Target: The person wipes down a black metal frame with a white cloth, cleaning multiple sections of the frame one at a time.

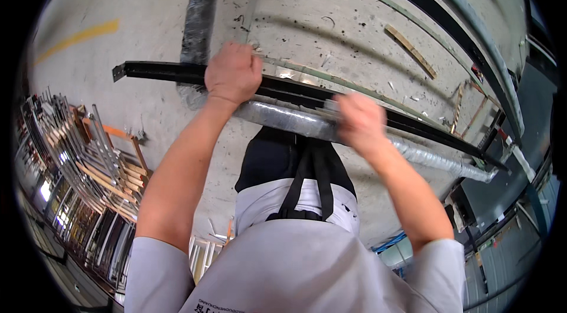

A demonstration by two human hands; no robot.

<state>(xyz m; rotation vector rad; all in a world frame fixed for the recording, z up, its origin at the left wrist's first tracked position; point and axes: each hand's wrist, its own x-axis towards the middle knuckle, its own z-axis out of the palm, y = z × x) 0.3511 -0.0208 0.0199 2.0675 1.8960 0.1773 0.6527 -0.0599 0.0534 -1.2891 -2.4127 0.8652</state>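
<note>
A long black metal profile (159,70) runs across in front of me, sloping down to the right. It lies along the plastic-wrapped near rail (289,119) of a work frame. My left hand (232,75) is closed round the profile toward its left end, knuckles up. Farther right, my right hand (361,124) is curled closed just over the profile and the wrapped rail. Motion blurs it. A small pale, flat shape shows at its left side, too smeared to name.
A second wrapped rail (202,11) runs away from me at the left. Another black profile (434,2) lies on the frame's far side. Below, a wooden strip (410,52) rests on the scuffed floor. Racks of long bars (82,153) stand at the left.
</note>
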